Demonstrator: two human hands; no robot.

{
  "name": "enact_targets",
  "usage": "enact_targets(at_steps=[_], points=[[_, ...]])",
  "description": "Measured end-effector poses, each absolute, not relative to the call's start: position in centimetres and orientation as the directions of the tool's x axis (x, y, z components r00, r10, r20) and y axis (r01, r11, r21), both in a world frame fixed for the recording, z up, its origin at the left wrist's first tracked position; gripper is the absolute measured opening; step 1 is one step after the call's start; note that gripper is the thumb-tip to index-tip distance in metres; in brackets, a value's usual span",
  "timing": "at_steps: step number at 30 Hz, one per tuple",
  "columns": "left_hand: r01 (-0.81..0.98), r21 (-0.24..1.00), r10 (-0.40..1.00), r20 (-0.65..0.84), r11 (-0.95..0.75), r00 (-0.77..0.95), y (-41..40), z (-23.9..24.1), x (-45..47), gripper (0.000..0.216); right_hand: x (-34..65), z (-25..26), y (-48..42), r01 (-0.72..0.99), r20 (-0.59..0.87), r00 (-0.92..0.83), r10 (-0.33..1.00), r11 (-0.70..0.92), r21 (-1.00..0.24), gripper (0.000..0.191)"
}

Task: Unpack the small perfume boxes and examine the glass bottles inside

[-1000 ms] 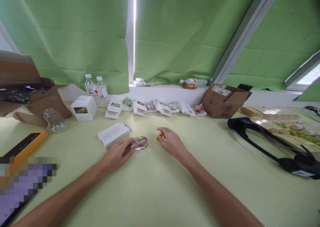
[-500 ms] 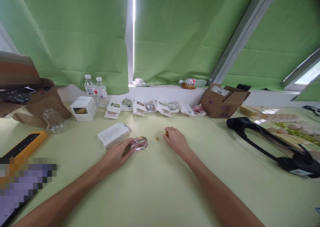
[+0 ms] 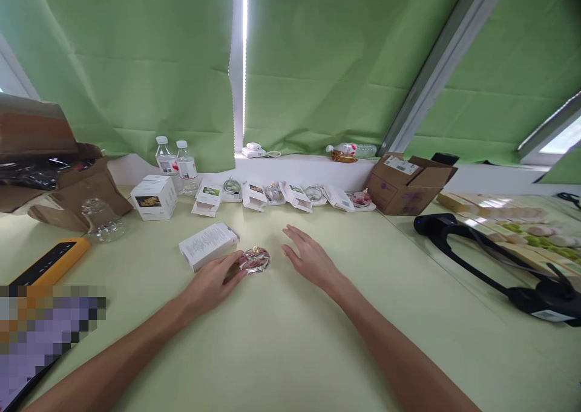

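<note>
My left hand (image 3: 211,285) is closed around the side of a small round glass bottle (image 3: 255,261) with pink contents and a gold-coloured neck on top. The bottle rests on the table, its left edge hidden by my fingers. My right hand (image 3: 313,261) is a short way right of the bottle, low over the table. Its fingers stretch forward and the thumb stands apart, with nothing visible held between them. Behind my left hand lies a white printed box (image 3: 209,245) on its side.
Opened white boxes (image 3: 299,196) and round glass bottles (image 3: 231,186) line the back edge. A cardboard carton (image 3: 403,185) stands back right, a black headset-like frame (image 3: 481,267) to the right. Leftward are a clear jar (image 3: 102,221), a white box (image 3: 154,199) and an orange-black device (image 3: 49,261).
My right hand has opened and shifted slightly left. The gold cap it pinched no longer shows, and the small gold piece on the table is now hidden around my thumb. My left hand stays put.
</note>
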State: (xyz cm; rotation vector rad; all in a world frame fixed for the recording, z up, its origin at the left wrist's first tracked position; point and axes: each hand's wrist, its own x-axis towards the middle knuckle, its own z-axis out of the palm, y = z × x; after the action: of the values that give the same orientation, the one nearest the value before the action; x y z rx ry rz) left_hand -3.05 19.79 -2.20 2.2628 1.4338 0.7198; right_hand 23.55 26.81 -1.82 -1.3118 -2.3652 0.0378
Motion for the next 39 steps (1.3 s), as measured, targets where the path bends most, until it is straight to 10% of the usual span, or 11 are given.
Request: enact_targets(at_steps=[26,39], points=[[0.715,0.551,0.902,0.23,-0.43,0.365,19.9,-2.2,-3.0,0.032,21.7,-3.1,25.2,0.68,0.253,-0.642,0.723,0.69,-0.247,0.043],[0.739,0.538,0.914,0.215,-0.405,0.344,19.7,-2.1,-3.0,0.033,21.6,-1.6,25.0,0.808,0.16,-0.574,0.803,0.587,-0.042,0.047]])
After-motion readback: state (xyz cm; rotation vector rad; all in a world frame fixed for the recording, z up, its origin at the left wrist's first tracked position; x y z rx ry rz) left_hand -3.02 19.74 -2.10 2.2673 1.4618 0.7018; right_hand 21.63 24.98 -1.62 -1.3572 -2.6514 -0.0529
